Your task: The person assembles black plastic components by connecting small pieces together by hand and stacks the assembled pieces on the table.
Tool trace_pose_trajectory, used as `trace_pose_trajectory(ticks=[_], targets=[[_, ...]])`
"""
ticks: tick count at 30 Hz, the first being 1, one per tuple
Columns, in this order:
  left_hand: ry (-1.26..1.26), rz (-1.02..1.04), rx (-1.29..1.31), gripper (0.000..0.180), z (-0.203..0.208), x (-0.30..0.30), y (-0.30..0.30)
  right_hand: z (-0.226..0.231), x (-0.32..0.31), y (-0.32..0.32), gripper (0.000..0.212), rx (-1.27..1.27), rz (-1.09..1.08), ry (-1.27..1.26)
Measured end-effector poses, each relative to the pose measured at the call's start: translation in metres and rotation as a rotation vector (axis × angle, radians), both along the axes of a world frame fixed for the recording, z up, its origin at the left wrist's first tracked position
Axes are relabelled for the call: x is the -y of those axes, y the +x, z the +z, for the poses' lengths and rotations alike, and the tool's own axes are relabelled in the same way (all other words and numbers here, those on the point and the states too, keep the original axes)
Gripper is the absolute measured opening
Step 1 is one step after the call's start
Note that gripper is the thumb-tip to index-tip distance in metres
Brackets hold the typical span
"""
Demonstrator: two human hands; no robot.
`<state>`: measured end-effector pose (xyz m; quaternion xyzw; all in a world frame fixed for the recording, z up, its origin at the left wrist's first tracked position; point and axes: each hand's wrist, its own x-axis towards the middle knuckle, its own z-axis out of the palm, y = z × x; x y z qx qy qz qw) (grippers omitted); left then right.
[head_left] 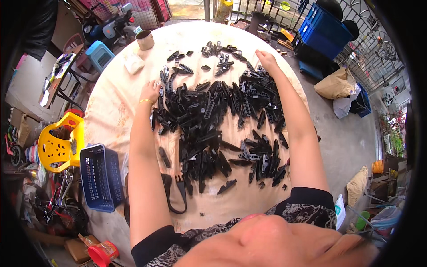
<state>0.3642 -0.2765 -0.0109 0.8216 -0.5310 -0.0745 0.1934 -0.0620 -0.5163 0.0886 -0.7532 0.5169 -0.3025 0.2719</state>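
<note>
A wide heap of narrow black plastic parts (209, 104), some with slotted, ladder-like sides, lies on a round table with a pale cloth (111, 100). My left hand (150, 91), with a yellow bracelet at its wrist, rests at the heap's left edge. Its fingers are bent slightly and touch or nearly touch the outer parts. At the far right edge of the heap is my right hand (266, 60), thumb side up, holding nothing that I can see. Some of its fingers are hidden. Smaller clusters of black parts (224, 66) lie farther back between my hands.
A metal cup (144, 40) and a crumpled white piece (133, 63) stand at the table's far left. Beside the table are a blue basket (101, 178), a yellow chair (60, 142) and a blue stool (99, 56). Blue crates (324, 31) and a brown sack (336, 83) are at right.
</note>
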Motion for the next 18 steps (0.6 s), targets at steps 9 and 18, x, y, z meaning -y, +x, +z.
trace_pose_trajectory(ticks=[9, 18], targets=[[-0.143, -0.062, 0.005, 0.075, 0.005, 0.126, 0.004, -0.076, 0.068, 0.039, 0.067, -0.106, 0.003, -0.188], [-0.068, -0.184, -0.149, 0.087, -0.005, 0.208, 0.007, -0.114, 0.156, 0.088, 0.089, -0.185, 0.08, -0.198]])
